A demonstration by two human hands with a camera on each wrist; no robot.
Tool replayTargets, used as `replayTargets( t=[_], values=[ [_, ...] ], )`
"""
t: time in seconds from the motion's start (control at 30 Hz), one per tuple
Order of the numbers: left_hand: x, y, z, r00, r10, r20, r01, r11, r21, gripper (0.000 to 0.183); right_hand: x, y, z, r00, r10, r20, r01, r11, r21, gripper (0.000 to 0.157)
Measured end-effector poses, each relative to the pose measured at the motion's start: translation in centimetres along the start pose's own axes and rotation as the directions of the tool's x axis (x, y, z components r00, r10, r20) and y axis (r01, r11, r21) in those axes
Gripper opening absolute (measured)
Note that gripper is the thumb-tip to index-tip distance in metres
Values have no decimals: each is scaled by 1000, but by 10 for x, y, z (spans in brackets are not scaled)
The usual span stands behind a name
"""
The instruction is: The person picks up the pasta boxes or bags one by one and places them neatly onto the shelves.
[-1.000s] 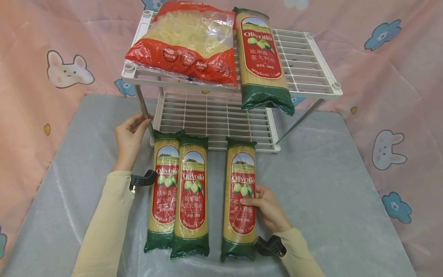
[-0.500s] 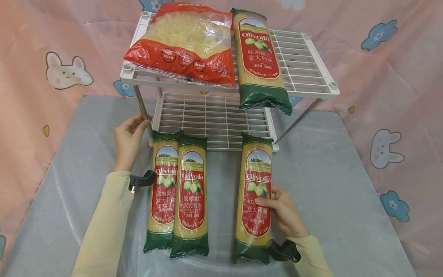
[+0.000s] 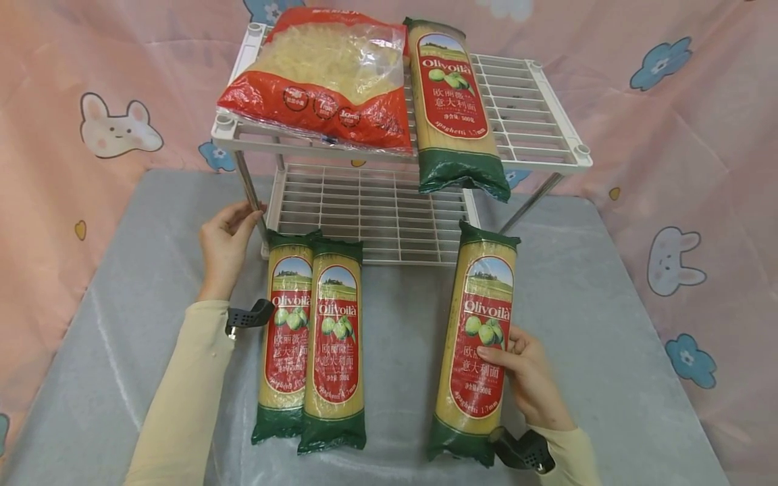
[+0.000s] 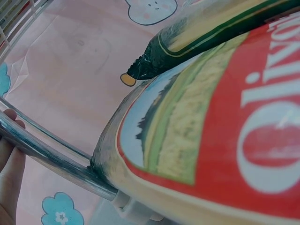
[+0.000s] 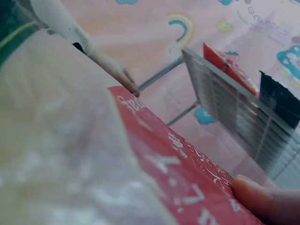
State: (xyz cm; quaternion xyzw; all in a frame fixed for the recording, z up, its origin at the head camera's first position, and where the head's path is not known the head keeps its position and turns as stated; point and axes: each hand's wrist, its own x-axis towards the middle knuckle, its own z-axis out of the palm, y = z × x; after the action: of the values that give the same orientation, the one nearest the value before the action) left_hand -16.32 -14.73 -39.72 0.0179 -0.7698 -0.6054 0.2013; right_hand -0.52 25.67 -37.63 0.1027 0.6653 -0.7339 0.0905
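Note:
My right hand [image 3: 537, 381] grips a spaghetti pack [image 3: 477, 317] by its right side, thumb across the red label. The pack has green ends and tilts slightly, its top leaning right; in the right wrist view it fills much of the frame. At the left, my left hand [image 3: 223, 246] holds the front left metal post [image 3: 247, 181] of a white two-tier rack [image 3: 553, 115], fingertips around it. Beside that hand lie two more spaghetti packs, the left one [image 3: 286, 351] partly overlapped by the right one [image 3: 336, 337], both in front of the lower shelf [image 3: 371, 216].
On the rack's upper shelf lie a red and clear bag of pasta [image 3: 328, 74] and another spaghetti pack [image 3: 452, 101], whose lower end juts past the front edge. A grey cloth [image 3: 583, 324] covers the table. A pink patterned curtain [image 3: 717, 169] hangs behind.
My right hand has moved the spaghetti pack to the right, away from the two others, and its top has tipped rightward. The left hand stays on the rack's post.

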Motion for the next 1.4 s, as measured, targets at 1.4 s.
replayTargets(
  t=[1.4],
  values=[
    [-2, 2, 0, 1000, 7, 0, -7, 1000, 11, 25, -11, -101, -60, 931, -349, -109, 364, 912, 188, 30]
  ],
)
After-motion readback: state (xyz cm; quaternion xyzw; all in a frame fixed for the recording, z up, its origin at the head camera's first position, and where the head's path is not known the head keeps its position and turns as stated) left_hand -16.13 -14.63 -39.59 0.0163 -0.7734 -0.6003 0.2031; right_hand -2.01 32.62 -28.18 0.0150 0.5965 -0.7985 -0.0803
